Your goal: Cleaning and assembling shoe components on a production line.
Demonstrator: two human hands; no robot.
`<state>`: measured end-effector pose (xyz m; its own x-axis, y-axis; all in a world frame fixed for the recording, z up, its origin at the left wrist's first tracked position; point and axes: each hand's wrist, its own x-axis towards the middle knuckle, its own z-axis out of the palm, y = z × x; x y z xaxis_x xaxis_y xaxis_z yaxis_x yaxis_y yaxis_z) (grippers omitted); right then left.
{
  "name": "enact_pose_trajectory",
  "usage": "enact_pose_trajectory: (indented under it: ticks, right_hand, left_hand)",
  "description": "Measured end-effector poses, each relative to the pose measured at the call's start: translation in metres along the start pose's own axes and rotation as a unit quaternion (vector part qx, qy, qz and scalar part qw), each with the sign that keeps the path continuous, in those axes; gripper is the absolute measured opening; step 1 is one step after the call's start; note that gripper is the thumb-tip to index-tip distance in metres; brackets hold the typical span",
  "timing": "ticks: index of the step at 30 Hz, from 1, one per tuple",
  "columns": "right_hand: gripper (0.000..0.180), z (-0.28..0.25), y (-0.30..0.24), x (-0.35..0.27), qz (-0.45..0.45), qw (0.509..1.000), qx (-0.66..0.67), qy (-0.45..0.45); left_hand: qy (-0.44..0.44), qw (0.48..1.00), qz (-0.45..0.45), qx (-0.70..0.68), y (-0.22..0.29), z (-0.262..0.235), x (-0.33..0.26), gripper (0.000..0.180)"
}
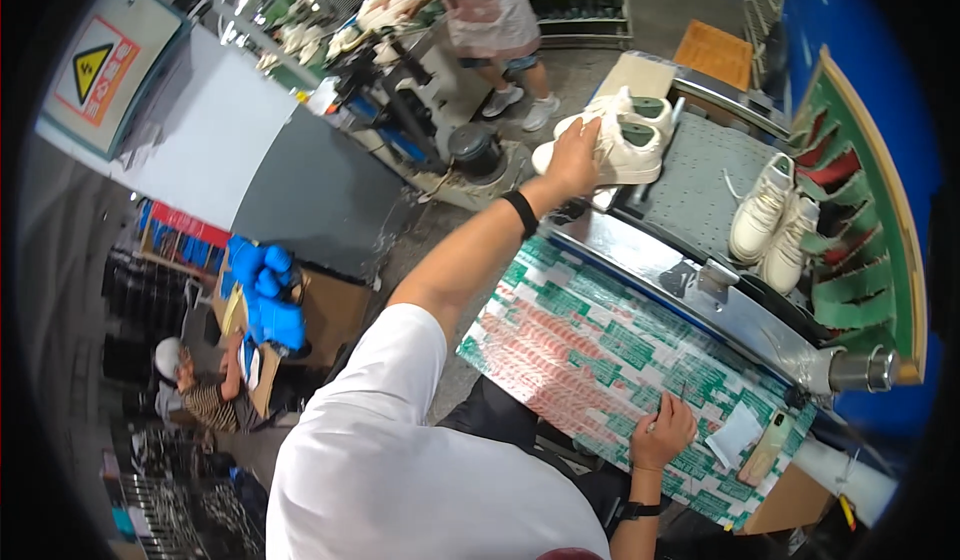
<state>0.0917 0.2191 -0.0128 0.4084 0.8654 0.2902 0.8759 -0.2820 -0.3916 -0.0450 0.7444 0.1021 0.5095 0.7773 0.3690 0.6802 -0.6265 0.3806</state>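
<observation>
My left hand (575, 158) reaches out to a pair of cream lace-up sneakers (636, 156) at the end of a conveyor, its fingers closed over the side of the nearer shoe. The palm side of this grip is hidden. Low over a table covered in green, white and red printed sheeting (560, 345), my right hand (663, 432) is closed around a thin, dark, pointed tool (684, 390). Only a narrow tip of that tool shows. A crumpled white piece of paper or cloth (735, 434) and a phone (765, 448) lie beside the right hand.
Another pair of cream sneakers (775, 222) stands on the grey belt (690, 175), before a green and red strip curtain (850, 220). A metal rail (690, 295) separates belt and table. One co-worker in an apron (492, 20) stands beyond; another person (215, 390) sits left.
</observation>
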Motion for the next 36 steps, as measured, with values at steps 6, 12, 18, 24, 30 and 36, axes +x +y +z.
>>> enact_pose_trajectory:
  ticks: [6, 12, 18, 24, 30, 36]
  right_hand:
    - [0.045, 0.005, 0.003, -0.003, -0.011, 1.000, -0.023, 0.007]
    - [0.054, -0.022, -0.004, 0.006, 0.015, 0.999, -0.015, -0.034]
    - [0.070, -0.063, -0.015, 0.149, -0.022, 0.995, 0.081, 0.057]
    - [0.077, -0.050, 0.022, 0.345, -0.024, 0.979, 0.123, 0.162]
    - [0.089, 0.030, 0.167, 0.480, -0.053, 0.991, -0.002, 0.126]
    - [0.065, 0.050, 0.079, 0.510, 0.035, 0.994, -0.072, 0.075]
  left_hand:
    - [-0.020, 0.989, 0.107, -0.097, 0.059, -0.002, -0.183, 0.087]
    - [-0.096, 0.991, 0.070, -0.054, 0.062, 0.027, -0.236, 0.087]
    - [-0.074, 0.994, 0.017, -0.084, 0.066, 0.042, -0.258, 0.086]
    - [-0.127, 0.991, -0.030, -0.040, 0.062, 0.034, -0.284, 0.083]
    - [-0.163, 0.979, -0.034, -0.117, 0.074, 0.054, -0.286, 0.086]
    - [-0.177, 0.981, -0.052, -0.059, 0.069, 0.035, -0.289, 0.083]
